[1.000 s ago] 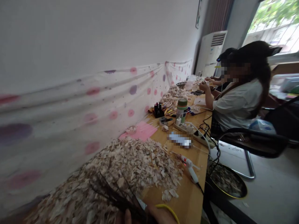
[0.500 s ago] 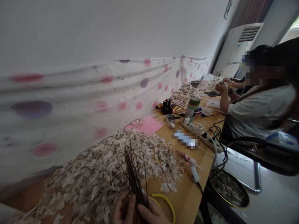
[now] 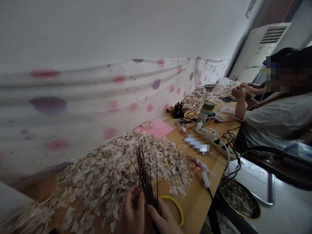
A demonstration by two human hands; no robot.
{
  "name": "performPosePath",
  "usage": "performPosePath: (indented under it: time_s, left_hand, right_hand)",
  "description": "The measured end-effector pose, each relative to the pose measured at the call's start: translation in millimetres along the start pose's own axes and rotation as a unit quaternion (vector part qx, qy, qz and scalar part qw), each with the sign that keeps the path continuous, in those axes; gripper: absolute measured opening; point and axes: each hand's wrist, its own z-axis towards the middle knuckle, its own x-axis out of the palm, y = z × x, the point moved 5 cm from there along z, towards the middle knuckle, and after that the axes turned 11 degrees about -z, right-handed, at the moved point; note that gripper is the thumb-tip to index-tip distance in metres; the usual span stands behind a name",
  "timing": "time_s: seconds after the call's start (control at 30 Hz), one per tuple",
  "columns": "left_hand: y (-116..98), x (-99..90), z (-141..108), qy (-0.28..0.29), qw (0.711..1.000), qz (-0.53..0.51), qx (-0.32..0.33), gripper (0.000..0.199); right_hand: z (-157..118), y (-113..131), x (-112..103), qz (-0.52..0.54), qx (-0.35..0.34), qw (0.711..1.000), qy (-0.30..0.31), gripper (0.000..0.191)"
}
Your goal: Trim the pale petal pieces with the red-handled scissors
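Note:
A bundle of thin dark twigs (image 3: 144, 172) stands nearly upright at the bottom centre, its upper ends spreading over the pile of pale, flaky petals (image 3: 117, 169). My right hand (image 3: 163, 217) is closed round the lower part of the bundle, thumb across the stems. Just left of the twigs is my left hand (image 3: 134, 208), its fingers curled with the fingertips close together; whether something small is between them is hidden. A yellow curved handle (image 3: 177, 208) lies beside my right hand.
A white glue gun (image 3: 204, 175), a phone (image 3: 197, 144), a power strip (image 3: 220, 148) with cables and a green bottle (image 3: 206, 112) lie to the right. A bin (image 3: 240, 198) stands below the table edge. Another person (image 3: 278, 110) sits at the far right.
My left hand has come up a little and its fingers now show beside the twigs, apart from the stems. The view has shifted slightly, so the surroundings sit further right.

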Motion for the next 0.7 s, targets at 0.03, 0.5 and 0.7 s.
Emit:
performPosePath:
  time_s: [0.03,0.5,0.7]
  left_hand:
    - [-8,2.1,1,0.0,1.0,0.018,0.014,0.047]
    - [-92,21.2,7,-0.019,0.961,0.157,0.225,0.022]
    - [-99,16.9,11,-0.008,0.966,0.137,0.218,0.024]
  right_hand:
    - [-1,3,0,-0.003,-0.001,1.0,0.008,0.075]
    - [-18,23,-11,-0.175,-0.058,0.981,0.052,0.052]
    - [-22,16,-13,-0.192,-0.026,0.98,0.045,0.053]
